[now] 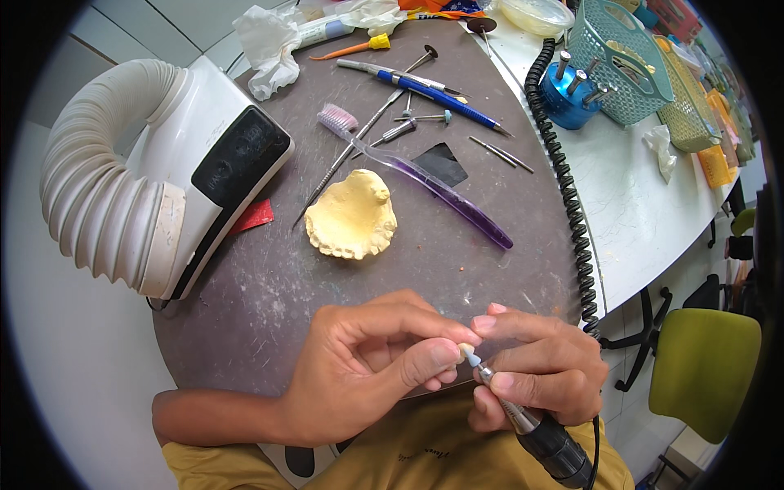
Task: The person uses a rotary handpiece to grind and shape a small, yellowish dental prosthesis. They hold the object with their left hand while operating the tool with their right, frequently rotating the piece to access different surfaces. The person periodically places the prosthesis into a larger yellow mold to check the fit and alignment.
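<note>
Pinching small tooth-like piece (464, 349), left hand (371, 351) near table (245, 327) edge; right hand (549, 359) grips rotary handpiece (523, 420), pale tip (472, 358) at piece. Work seems underway, amount left unclear; piece well apart from plaster cast (351, 214).

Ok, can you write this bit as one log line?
left hand: pinching small cream piece | right hand: holding rotary handpiece, pale tip at piece | yellow cast: on table

From my left hand (369, 359), the tabletop (261, 306) is leaving room at ten o'clock; at twelve, the plaster model (349, 219) is blocking.
</note>
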A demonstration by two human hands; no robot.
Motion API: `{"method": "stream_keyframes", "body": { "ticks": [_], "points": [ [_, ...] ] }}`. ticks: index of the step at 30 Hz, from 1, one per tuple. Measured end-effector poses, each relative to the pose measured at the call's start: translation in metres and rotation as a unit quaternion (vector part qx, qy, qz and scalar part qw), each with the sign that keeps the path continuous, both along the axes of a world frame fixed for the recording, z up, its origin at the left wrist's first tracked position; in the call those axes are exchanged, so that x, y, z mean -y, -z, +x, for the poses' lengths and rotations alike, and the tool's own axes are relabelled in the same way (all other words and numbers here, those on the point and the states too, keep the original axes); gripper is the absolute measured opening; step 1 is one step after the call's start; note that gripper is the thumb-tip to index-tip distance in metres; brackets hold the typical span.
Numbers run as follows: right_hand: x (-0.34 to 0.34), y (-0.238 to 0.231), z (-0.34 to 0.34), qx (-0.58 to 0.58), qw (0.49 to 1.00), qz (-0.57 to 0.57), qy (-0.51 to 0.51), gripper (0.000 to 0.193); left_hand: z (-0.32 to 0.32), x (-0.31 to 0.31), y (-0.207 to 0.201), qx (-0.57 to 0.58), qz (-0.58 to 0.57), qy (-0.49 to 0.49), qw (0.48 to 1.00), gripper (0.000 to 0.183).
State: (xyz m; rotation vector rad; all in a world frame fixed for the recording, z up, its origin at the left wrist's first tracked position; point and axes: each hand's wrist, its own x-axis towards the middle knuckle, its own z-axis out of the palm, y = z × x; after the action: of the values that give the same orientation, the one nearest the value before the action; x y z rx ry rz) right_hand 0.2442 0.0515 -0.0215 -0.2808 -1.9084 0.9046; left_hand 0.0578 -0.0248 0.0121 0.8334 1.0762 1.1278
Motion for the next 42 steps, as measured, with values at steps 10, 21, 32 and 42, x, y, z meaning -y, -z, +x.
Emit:
{"method": "stream_keyframes", "body": {
  "ticks": [10,21,32,42],
  "points": [
    [0.0003,-0.0011,0.0014,0.001,1.0,-0.017,0.001,0.026,0.0005,0.0004,0.0004,0.029,-0.004,-0.014,0.999,0.017],
    [0.0014,-0.0004,-0.0022,0.007,1.0,-0.01,0.016,0.027,0.001,-0.0004,-0.0009,0.005,-0.022,-0.003,1.0,0.025],
    [0.0004,-0.0028,-0.0008,0.032,0.999,0.0,0.007,0.027,0.0017,-0.0016,-0.0023,0.016,-0.04,-0.006,0.999,0.028],
    [0.0005,-0.0034,-0.0001,0.035,0.999,-0.007,-0.002,0.026,0.0012,-0.0014,-0.0017,0.023,-0.038,-0.005,0.999,0.027]
  ]
}}
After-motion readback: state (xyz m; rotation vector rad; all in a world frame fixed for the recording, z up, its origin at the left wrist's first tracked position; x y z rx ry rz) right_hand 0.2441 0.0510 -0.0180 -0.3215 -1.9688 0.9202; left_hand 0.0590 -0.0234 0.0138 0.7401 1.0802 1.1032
